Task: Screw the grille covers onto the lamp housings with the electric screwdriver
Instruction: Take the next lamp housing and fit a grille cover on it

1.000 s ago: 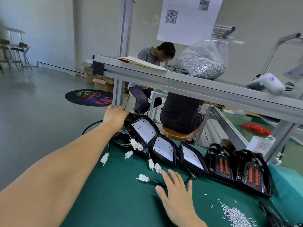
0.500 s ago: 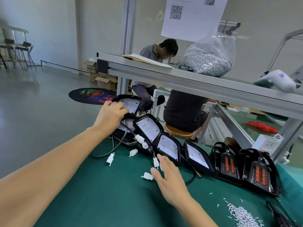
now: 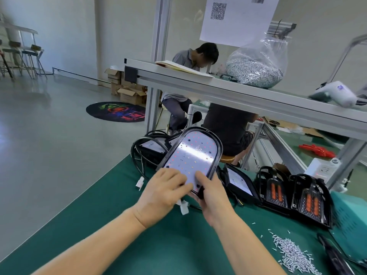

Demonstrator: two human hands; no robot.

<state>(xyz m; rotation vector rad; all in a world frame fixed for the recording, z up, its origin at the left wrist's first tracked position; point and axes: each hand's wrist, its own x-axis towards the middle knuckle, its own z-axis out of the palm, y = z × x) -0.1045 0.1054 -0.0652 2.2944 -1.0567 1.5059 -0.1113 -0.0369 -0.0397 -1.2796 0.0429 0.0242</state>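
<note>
A lamp housing (image 3: pixel 191 155) with its white LED panel facing up is tilted above the green tabletop (image 3: pixel 111 199), gripped at its near end by the left hand (image 3: pixel 164 192) and right hand (image 3: pixel 213 197). Loose screws (image 3: pixel 292 255) lie to the right, near two grille-covered housings (image 3: pixel 294 197).

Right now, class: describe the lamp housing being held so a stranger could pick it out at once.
Start at the green mat on the workbench. Above its far edge, the left hand and right hand grip one lamp housing. Unlike the other housings resting on the mat, it is lifted and tilted, its white panel facing the camera.
</note>
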